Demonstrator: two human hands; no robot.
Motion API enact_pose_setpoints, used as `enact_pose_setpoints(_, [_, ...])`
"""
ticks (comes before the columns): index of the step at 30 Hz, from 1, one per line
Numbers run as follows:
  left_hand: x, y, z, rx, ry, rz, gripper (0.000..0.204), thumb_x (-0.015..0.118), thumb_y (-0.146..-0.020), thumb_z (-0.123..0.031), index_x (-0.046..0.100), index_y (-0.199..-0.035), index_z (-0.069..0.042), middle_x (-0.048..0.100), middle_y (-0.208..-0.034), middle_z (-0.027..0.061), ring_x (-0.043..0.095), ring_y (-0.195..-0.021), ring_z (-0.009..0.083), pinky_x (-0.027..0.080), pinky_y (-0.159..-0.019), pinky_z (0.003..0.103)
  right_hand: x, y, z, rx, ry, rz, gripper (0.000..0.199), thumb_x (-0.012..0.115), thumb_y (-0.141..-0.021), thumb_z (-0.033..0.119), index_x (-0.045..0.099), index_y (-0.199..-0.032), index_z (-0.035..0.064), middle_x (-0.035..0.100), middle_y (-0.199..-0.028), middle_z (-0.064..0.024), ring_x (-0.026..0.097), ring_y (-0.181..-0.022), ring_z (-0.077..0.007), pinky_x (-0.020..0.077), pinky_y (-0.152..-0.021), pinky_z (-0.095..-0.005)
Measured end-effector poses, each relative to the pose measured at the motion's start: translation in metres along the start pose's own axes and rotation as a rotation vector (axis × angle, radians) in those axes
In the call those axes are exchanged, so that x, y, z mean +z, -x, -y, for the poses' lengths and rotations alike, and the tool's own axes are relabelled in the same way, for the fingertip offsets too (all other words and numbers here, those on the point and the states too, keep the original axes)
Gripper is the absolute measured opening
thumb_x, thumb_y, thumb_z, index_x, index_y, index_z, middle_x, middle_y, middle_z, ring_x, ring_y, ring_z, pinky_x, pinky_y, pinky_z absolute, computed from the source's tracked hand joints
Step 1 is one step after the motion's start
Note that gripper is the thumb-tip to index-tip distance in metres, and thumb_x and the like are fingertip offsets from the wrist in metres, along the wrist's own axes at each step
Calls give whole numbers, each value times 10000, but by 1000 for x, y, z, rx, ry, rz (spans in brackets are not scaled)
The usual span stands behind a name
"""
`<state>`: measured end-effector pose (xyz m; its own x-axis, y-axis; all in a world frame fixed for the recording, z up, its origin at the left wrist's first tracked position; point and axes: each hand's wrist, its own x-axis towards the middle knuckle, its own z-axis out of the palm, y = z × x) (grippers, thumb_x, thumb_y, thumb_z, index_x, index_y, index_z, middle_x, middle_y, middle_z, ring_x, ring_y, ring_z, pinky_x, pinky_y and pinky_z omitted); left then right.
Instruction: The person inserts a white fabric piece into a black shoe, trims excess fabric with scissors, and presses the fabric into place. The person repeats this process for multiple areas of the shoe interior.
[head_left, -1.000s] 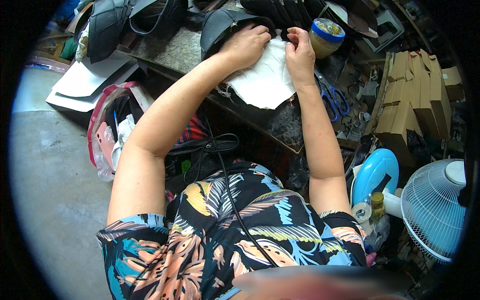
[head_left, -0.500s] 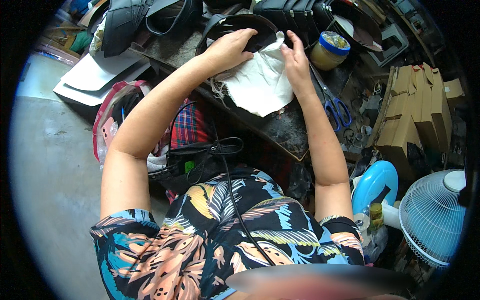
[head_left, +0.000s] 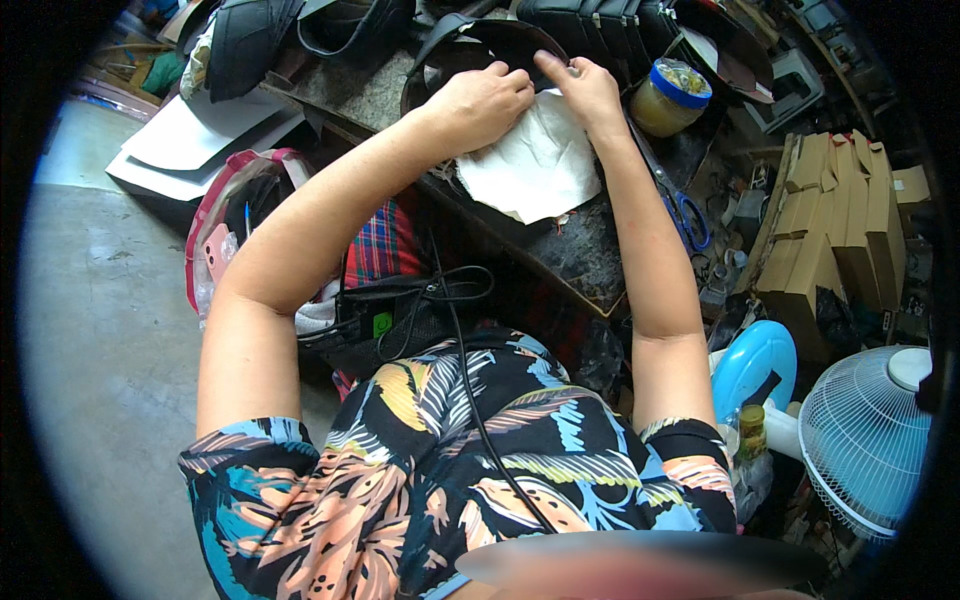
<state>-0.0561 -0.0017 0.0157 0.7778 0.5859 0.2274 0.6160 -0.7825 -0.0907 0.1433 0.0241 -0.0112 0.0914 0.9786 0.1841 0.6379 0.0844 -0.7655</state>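
Observation:
A white cloth [head_left: 535, 175] with frayed threads on its left lies across the near part of the dark worktable. Behind it is a black curved piece [head_left: 497, 32] with a raised rim, its kind unclear. My left hand [head_left: 482, 107] is closed at the cloth's upper left edge, fingers curled over it. My right hand [head_left: 590, 95] bends in from the right, thumb and fingers pinched close together beside the left fingertips. What that pinch holds is hidden. Blue-handled scissors [head_left: 680, 210] lie right of my right forearm, near a blue-lidded jar [head_left: 670, 97] of yellowish stuff.
Black bag-like pieces [head_left: 585, 30] crowd the table's back. White sheets [head_left: 195, 140] and a pink-rimmed bag [head_left: 197, 235] are at left. Cardboard pieces [head_left: 835, 215] stand at right, above a blue ring-shaped thing [head_left: 755, 365] and a white fan [head_left: 865, 440]. A black cord [head_left: 465, 385] crosses my front.
Both hands have drawn closer together at the cloth's upper edge, and their fingers have closed in. The cloth has shifted slightly right, its upper corner now covered by the hands.

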Motion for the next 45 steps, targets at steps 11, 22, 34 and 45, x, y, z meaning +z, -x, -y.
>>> enact_pose_setpoints(11, [14,9,2,-220,376,-226,420,608,-927,-106,548,-1343,-105,630,-1215,142,601,-1143,326,499,-978,407,13,-6,-28,-83,-158,52,337,721,-894,313,644,-835,-10,656,-723,-158,620,-652,-226,485,-622,-366])
enact_pose_setpoints(22, [0,1,-12,-73,-5,52,365,577,-968,-231,622,-1328,-197,559,-1347,117,521,-1252,307,502,-987,417,-1,-1,-33,24,-487,271,261,708,-888,148,664,-1064,-40,717,-940,-71,647,-814,-124,513,-716,-263])
enact_pose_setpoints(34, [-67,24,-53,397,685,667,529,376,-1036,-511,568,-1394,-172,431,-1522,136,248,-1481,367,146,-1208,548,-1,2,-34,77,-614,170,203,620,-972,181,668,-1085,19,651,-881,40,565,-764,-43,452,-684,-203])
enact_pose_setpoints(45, [-73,27,22,-1,67,92,228,665,-901,-102,689,-1123,-59,690,-1098,99,691,-1007,284,569,-886,344,-32,30,-5,-77,98,75,566,730,-887,420,605,-1261,13,715,-1024,-117,684,-911,-183,532,-839,-319])
